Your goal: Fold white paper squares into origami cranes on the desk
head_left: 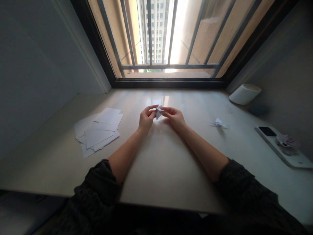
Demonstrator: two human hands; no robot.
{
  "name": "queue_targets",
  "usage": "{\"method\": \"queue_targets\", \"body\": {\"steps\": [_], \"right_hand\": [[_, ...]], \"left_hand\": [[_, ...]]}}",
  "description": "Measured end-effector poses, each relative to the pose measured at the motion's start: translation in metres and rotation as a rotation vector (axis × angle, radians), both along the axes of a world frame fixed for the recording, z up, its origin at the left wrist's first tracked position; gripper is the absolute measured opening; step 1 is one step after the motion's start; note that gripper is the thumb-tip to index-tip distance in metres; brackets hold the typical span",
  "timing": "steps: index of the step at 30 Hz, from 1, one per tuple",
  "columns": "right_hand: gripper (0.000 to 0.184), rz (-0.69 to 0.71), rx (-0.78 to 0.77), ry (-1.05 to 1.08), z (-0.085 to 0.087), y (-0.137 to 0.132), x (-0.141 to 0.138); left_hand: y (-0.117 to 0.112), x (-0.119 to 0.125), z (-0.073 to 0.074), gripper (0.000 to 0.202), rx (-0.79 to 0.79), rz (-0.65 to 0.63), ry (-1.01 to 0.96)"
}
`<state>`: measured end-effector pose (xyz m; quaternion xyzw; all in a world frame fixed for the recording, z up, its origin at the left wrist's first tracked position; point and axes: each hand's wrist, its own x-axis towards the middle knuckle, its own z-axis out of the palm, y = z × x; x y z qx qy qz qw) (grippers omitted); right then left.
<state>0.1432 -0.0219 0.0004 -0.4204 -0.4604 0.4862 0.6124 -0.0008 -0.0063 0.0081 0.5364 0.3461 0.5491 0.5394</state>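
Note:
Between my two hands, a little above the pale sill, is a small piece of folded white paper (158,112) with pointed corners. My left hand (147,117) pinches its left side between thumb and fingers. From the right, my right hand (174,116) grips the other side the same way. The fingers cover part of the folds. Farther right on the sill rests a small white folded paper figure (219,123) with thin pointed ends, apart from both hands. A loose pile of white paper sheets (100,137) lies to the left of my left hand.
At the right stands a white cup-like cylinder (245,94), tilted in view, with a dark blurred object (258,110) beside it. A white phone (281,147) lies nearer on the right. Behind the sill (168,176) is a barred window (168,83).

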Motion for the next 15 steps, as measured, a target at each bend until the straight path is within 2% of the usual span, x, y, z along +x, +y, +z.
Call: {"method": "queue_targets", "body": {"steps": [5, 9, 15], "right_hand": [[0.038, -0.054, -0.001, 0.005, 0.0, 0.0, 0.001], [0.041, -0.117, -0.01, 0.003, -0.005, 0.003, 0.001], [0.039, -0.105, -0.032, 0.025, -0.011, 0.007, 0.003]], "left_hand": [[0.001, 0.001, -0.001, 0.033, -0.074, -0.033, -0.034], [0.001, 0.001, -0.001, 0.038, -0.071, -0.047, -0.035], [0.003, 0.0, -0.003, 0.045, -0.077, -0.062, -0.018]]}}
